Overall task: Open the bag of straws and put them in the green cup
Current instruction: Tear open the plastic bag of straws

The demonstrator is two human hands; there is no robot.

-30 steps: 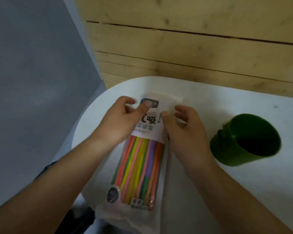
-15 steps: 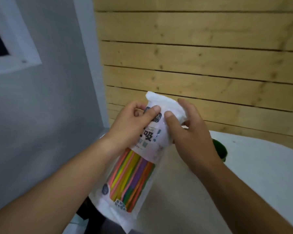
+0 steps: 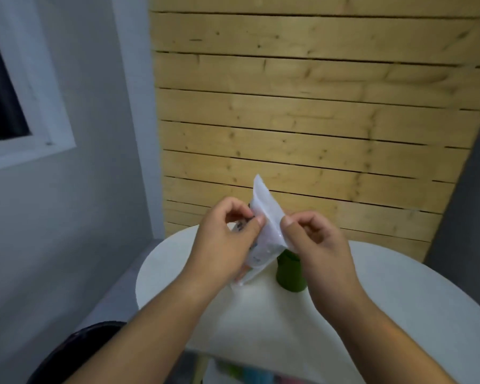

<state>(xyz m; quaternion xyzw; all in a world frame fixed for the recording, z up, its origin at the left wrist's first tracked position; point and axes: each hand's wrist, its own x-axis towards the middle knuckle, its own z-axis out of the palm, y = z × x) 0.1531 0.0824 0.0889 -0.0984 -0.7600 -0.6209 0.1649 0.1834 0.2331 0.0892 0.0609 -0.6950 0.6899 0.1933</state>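
At frame centre, the left grip point(image 3: 227, 241) and right grip point(image 3: 317, 245) each pinch the top of the bag of straws point(image 3: 266, 214), seemingly not yet open. The green cup point(image 3: 290, 277) waits just below on the bench point(image 3: 405, 306).

No text can be read. The bag point(image 3: 267, 217) carries a dark printed patch point(image 3: 240, 226) on its face, just beside the thumb of the left hand point(image 3: 227, 236), and fainter marks lower on that same face, all too blurred to make out as letters or numbers.
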